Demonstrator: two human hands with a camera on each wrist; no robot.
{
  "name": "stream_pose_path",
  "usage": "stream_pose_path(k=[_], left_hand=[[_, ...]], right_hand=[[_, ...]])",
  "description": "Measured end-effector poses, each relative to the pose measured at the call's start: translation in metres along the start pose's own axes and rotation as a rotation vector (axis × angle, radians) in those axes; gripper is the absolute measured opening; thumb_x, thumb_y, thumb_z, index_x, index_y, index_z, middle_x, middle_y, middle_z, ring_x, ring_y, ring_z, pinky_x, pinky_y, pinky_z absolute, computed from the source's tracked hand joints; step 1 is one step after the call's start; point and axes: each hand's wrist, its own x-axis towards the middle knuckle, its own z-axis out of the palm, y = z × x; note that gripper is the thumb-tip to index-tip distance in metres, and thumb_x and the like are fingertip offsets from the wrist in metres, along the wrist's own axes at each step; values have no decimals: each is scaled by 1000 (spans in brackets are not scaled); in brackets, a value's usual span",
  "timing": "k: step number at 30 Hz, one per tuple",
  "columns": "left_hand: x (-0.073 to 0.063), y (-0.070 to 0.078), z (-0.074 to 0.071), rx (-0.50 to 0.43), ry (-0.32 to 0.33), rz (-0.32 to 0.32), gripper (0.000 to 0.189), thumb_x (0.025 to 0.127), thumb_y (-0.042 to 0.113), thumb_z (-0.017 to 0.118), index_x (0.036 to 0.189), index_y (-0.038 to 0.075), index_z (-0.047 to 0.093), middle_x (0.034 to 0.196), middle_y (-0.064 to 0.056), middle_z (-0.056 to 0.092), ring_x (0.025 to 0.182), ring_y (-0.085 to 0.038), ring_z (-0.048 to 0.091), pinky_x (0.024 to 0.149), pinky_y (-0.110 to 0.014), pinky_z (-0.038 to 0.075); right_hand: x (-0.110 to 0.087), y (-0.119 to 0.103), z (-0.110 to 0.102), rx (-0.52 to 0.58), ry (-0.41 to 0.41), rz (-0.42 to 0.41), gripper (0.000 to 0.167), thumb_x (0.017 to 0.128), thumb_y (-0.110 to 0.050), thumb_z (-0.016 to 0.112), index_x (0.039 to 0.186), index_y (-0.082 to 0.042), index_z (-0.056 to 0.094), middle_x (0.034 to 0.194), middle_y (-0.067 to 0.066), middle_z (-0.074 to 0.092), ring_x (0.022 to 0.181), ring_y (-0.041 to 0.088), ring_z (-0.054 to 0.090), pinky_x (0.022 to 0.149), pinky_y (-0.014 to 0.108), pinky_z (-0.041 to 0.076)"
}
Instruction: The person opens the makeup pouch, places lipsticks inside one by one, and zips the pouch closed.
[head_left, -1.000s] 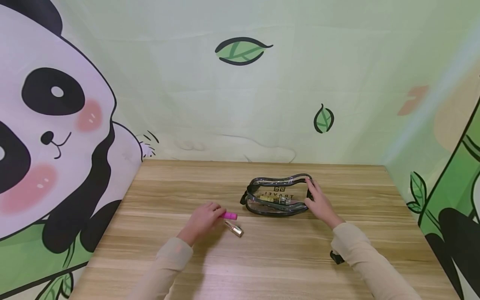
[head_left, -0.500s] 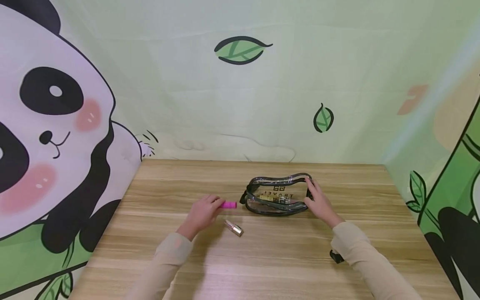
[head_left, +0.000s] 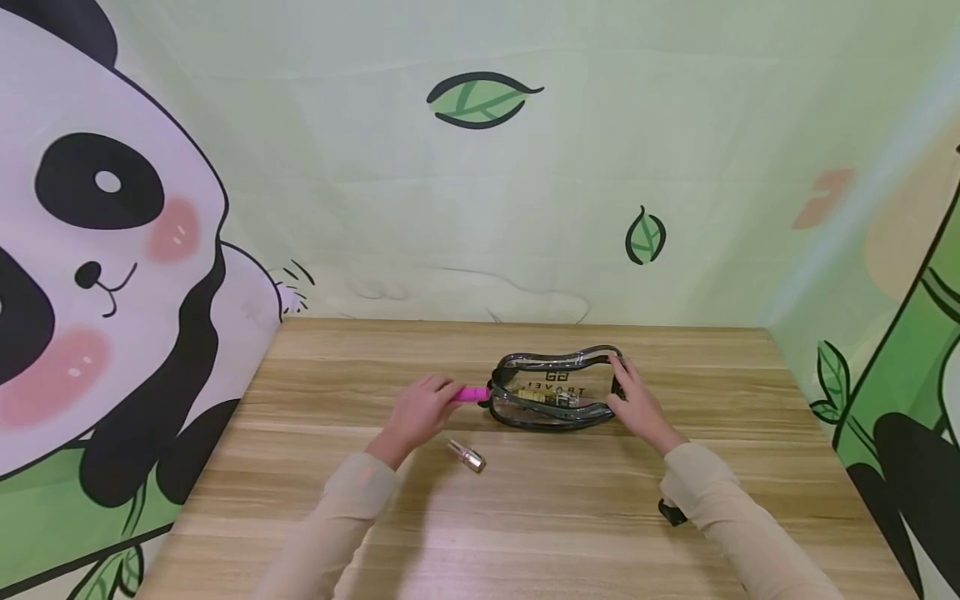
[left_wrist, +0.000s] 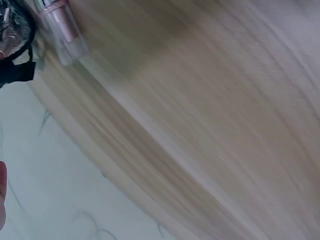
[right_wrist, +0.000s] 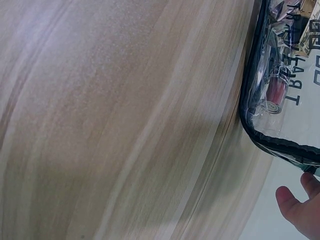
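In the head view my left hand pinches a bright pink tube by one end; its other end is at the left end of a clear pouch with black edging. The pouch's mouth gapes, and a gold-and-clear item lies inside. My right hand touches the pouch's right end with spread, fairly straight fingers. Its thumb shows below the pouch corner in the right wrist view. A gold lipstick lies on the table near my left hand. The left wrist view leaves the pink tube out.
The wooden table runs back to a wall cloth printed with pandas and leaves. A small black object, partly covered by my right sleeve, is near my right forearm. A reddish item shows through the pouch's clear side.
My left hand has moved away from me and rightward with the pink tube, from beside the lipstick to the pouch's left end. My right hand and the pouch have barely moved.
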Motion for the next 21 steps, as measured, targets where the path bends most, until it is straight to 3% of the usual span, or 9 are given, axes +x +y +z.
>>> stream_pose_path(k=[16, 21], left_hand=[[32, 25, 2, -24, 31, 96, 25, 78, 23, 65, 102, 13, 64, 94, -1, 63, 85, -16, 58, 75, -29, 49], [39, 35, 3, -26, 0, 94, 27, 78, 22, 65, 104, 13, 63, 95, -2, 62, 87, -16, 57, 75, -28, 49]], right_hand=[[1, 4, 1, 0, 13, -17, 69, 83, -12, 41, 143, -19, 8, 147, 22, 2, 127, 48, 20, 88, 56, 33], [1, 5, 1, -2, 18, -20, 69, 83, -12, 42, 143, -18, 8, 146, 23, 3, 126, 49, 20, 90, 58, 32]])
